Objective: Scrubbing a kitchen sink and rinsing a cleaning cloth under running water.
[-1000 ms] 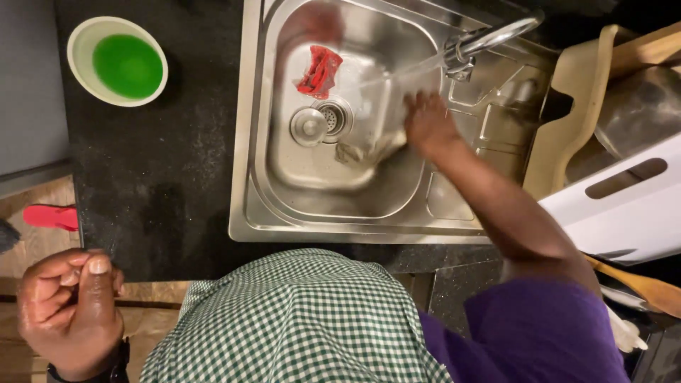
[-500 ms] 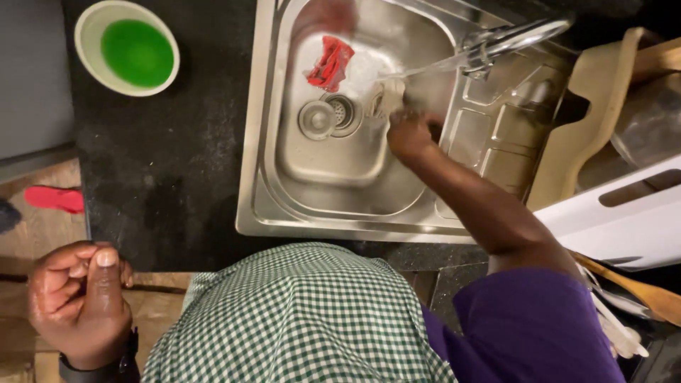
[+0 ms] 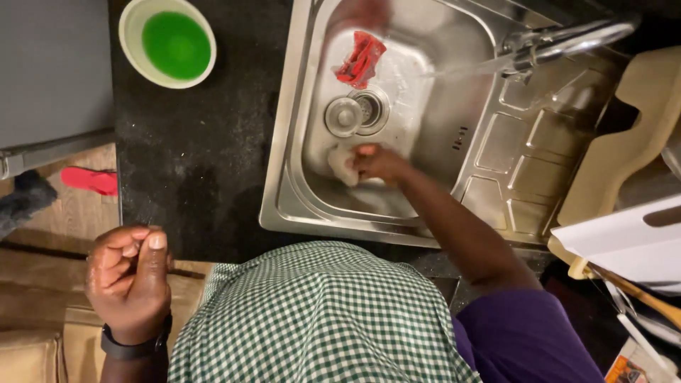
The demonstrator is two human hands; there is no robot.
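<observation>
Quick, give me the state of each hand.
Left hand: closed in a loose fist, holding nothing visible.
Right hand: fingers closed on a pale sponge in the sink.

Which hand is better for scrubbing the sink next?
Probably the right hand: it is already down in the sink, pressing a pale sponge beside the drain. The left hand is curled up, holding nothing, away from the sink.

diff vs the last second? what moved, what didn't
The right hand moved from under the tap across the sink basin to its near side, now pressing a pale sponge to the bottom. Unchanged: left hand curled and empty, red scrubber by the drain, green bowl on the counter.
</observation>
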